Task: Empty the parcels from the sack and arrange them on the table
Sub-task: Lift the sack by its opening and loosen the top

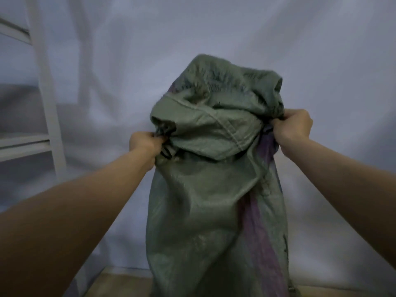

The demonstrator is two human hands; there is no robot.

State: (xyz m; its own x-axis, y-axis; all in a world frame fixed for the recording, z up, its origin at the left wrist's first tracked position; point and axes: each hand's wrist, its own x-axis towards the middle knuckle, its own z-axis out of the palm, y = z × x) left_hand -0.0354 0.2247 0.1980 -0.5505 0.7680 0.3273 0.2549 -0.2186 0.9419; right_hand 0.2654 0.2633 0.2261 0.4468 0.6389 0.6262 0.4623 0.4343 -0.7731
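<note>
Visible count: 1 sack (214, 189), 2 hands, 1 white backdrop sheet (214, 28), 1 white shelf frame (45, 86), 1 strip of wooden table surface (126, 284); 0 parcels in sight. Sack: grey-green woven fabric, held up in mid-frame in front of the backdrop sheet, hanging long and slack, lower end running out of the bottom edge of the frame just above the table strip. Top portion folded over toward the camera, with a stitched seam crossing the fold diagonally. Purple-pink band down the right side of the sack. Dark printed marks on the upper folded part and along the right edge, too blurred to read; no brand or label legible. Left hand (145, 146): fingers curled tight, clamped on a bunched gather of sack fabric at the left side, below the fold. Right hand (293, 127): fingers curled, clamped on the bunched fabric at the right side, slightly higher than the left hand. Both forearms bare, extended forward, hands well apart with the sack width between them. Shelf frame at far left, partly behind the backdrop sheet. Sack contents not visible.
</note>
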